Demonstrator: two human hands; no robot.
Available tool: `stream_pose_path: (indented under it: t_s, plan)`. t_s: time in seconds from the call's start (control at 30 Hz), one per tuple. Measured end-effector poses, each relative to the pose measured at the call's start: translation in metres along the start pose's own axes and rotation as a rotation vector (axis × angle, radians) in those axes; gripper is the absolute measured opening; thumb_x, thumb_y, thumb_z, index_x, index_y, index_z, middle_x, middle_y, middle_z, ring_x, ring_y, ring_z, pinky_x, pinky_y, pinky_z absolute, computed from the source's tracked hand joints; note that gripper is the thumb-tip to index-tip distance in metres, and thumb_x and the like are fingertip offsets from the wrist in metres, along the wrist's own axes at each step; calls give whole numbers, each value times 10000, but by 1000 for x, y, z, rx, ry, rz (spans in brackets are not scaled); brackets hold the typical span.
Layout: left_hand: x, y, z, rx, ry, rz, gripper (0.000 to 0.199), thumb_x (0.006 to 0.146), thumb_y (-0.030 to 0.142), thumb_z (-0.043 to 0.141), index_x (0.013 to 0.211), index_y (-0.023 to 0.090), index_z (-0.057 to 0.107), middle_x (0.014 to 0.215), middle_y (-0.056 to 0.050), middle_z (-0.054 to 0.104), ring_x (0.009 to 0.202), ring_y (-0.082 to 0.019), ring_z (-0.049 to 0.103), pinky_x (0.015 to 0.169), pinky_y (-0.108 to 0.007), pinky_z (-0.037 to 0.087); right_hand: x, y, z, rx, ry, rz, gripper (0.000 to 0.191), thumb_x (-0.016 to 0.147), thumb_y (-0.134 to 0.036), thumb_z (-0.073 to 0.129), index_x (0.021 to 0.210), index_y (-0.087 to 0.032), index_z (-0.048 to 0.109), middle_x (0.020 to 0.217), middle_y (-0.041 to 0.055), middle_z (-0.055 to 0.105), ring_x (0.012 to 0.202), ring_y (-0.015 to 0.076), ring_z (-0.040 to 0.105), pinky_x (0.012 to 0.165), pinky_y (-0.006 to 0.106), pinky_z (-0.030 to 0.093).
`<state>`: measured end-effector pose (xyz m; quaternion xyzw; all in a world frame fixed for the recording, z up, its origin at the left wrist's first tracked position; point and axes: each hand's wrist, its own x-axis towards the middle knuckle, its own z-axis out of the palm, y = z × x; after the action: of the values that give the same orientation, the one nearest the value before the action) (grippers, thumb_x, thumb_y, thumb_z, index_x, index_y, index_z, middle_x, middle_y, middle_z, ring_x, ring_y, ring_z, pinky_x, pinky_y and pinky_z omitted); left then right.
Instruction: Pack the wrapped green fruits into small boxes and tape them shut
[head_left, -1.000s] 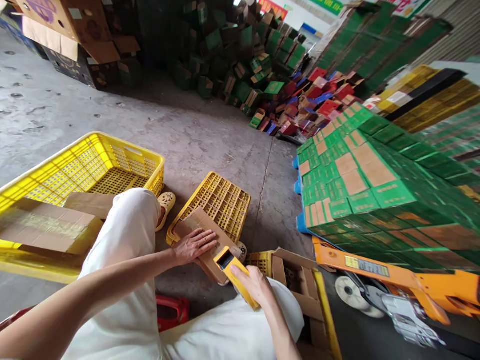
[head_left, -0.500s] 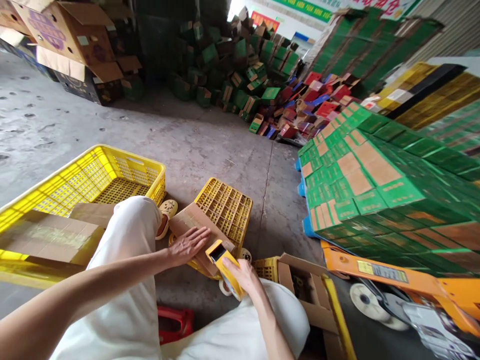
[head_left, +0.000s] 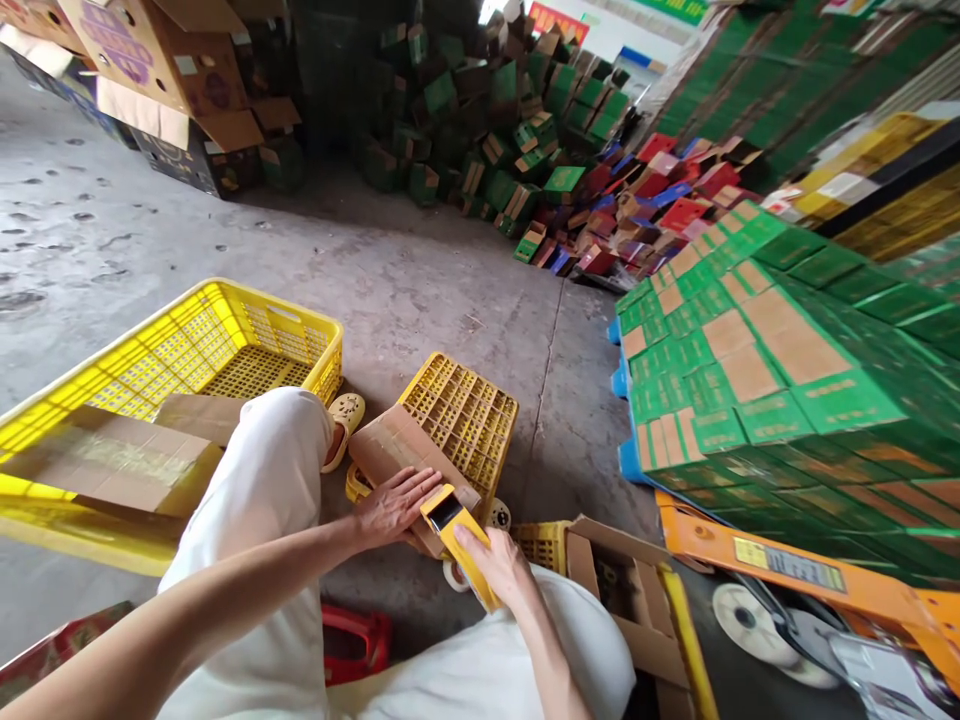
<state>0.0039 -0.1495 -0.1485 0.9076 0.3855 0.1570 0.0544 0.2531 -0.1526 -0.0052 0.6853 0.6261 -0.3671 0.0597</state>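
A closed brown carton with a shiny strip of tape along its top lies tilted on an upturned yellow crate between my knees. Fingers stretched out, my left hand rests flat on the near side of the carton. My right hand is wrapped around a yellow tape dispenser with a dark front opening. The dispenser's front end is at the carton's near right edge, close to my left fingertips; whether it touches the carton I cannot tell.
At left a large yellow basket holds taped cartons. An open carton stands beside my right knee. Further right are an orange pallet jack and stacked green boxes. Small boxes lie heaped behind.
The view has shifted slightly, so most things sit a little further right. My left hand has slid along the carton toward the dispenser and now lies close to it.
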Motion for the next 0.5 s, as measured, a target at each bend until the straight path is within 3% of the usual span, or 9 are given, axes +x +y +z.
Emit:
stream_pose_path:
  t_s: [0.23, 0.5]
  plan:
    - [1, 0, 5, 4, -28, -14, 1119, 927, 675, 787, 1763, 154, 255, 1780, -215, 326, 1679, -328, 305, 1364, -479, 268, -12, -3, -9, 24, 1, 6, 463, 1003, -644, 556, 812, -244, 691, 807, 104, 784, 867, 317, 783, 759, 389, 558]
    - [-2, -1, 5, 41, 13, 2, 1155, 917, 702, 778, 1775, 164, 222, 1787, -207, 327, 1687, -332, 287, 1364, -489, 256, 7, 20, -9, 18, -2, -81, 441, 973, -609, 630, 800, -206, 684, 834, 91, 792, 879, 287, 784, 740, 344, 551]
